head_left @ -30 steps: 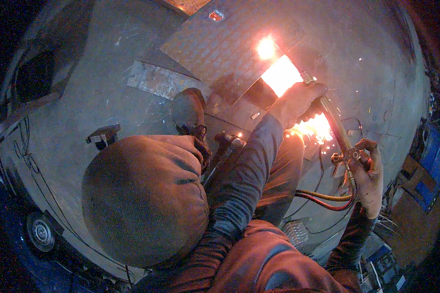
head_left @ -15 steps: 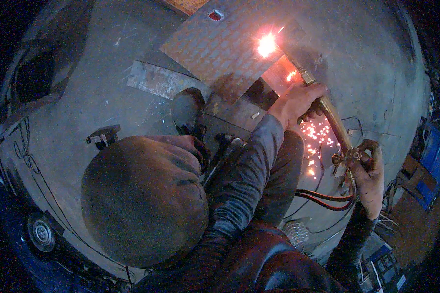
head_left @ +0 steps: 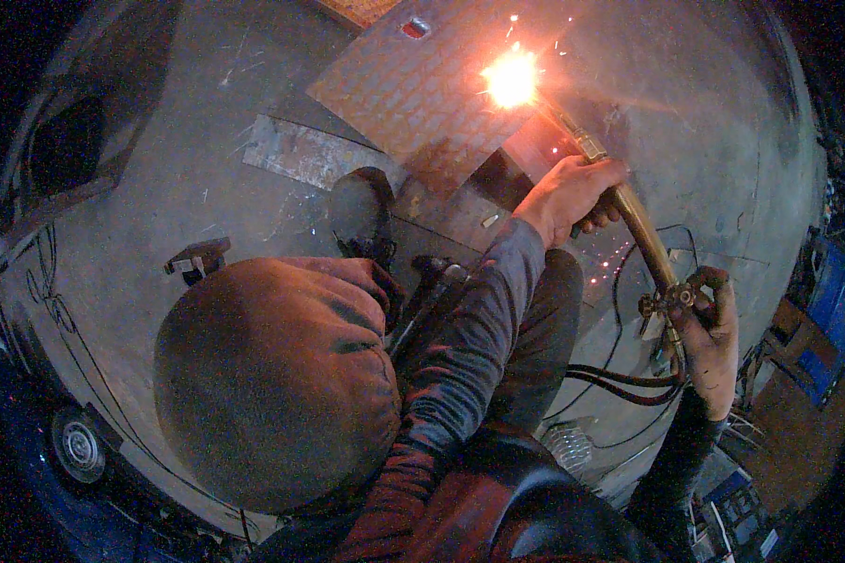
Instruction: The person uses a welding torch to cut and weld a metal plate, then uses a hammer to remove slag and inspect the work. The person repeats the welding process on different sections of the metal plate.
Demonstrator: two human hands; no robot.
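My left hand (head_left: 573,192) grips the brass tube of a cutting torch (head_left: 643,235) near its front. My right hand (head_left: 709,338) holds the torch's rear end at the valves, where dark hoses (head_left: 620,380) lead off toward me. At the tip a bright orange flame (head_left: 512,80) burns on a patterned steel plate (head_left: 413,89) lying on the concrete floor, and a few sparks fly around it. My bent knee (head_left: 272,385) fills the lower left, with my shoe (head_left: 361,202) beside the plate's near edge.
A flat metal strip (head_left: 300,155) lies left of the plate. A small dark metal block (head_left: 197,258) sits on the floor at left. A small wheel (head_left: 75,446) shows at the lower left rim, and blue and brown items (head_left: 821,338) crowd the right rim.
The flame has moved away from me along the plate. The shower of sparks near my hands has died down, and both hands have followed the torch forward.
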